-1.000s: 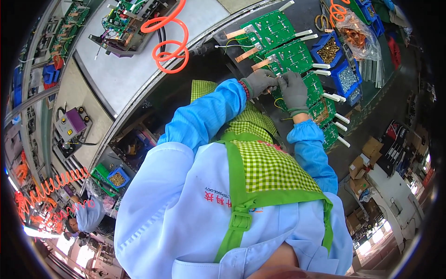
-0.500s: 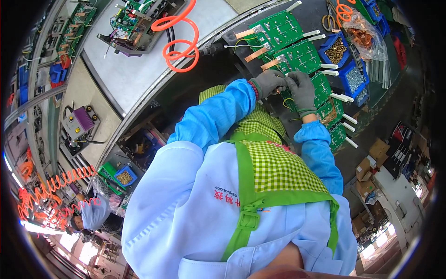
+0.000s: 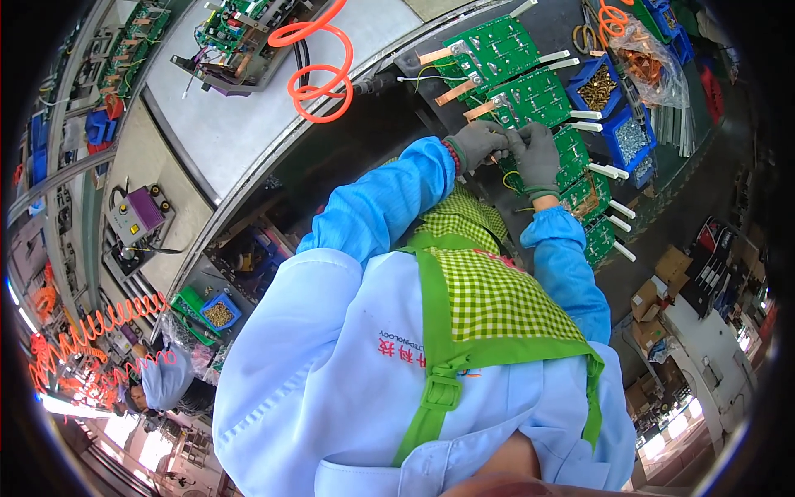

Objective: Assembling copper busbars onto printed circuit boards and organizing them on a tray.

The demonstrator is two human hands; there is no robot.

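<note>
Several green circuit boards (image 3: 535, 99) lie in a row, with copper strips (image 3: 457, 92) at their left ends and white posts at their right. My left hand (image 3: 480, 144), in a grey glove, has its fingers closed at the left edge of a middle board (image 3: 570, 156). Touching or nearly touching it, my right hand (image 3: 538, 159), gloved too, bends over the same board with fingertips pinched. What sits between the fingertips is too small and covered to make out. A thin yellow-green wire (image 3: 511, 177) shows just below the hands.
Blue bins hold brass-coloured parts (image 3: 598, 88) and silvery screws (image 3: 631, 141) right of the boards. Scissors (image 3: 585, 38) and a bag of copper pieces (image 3: 646, 66) lie beyond. An orange coiled hose (image 3: 321, 98) hangs before an electronic assembly (image 3: 240, 50) at upper left.
Both hands stay at the same board, fingers still together, with only slight shifts. The electronic assembly at upper left appears a little farther up and left.
</note>
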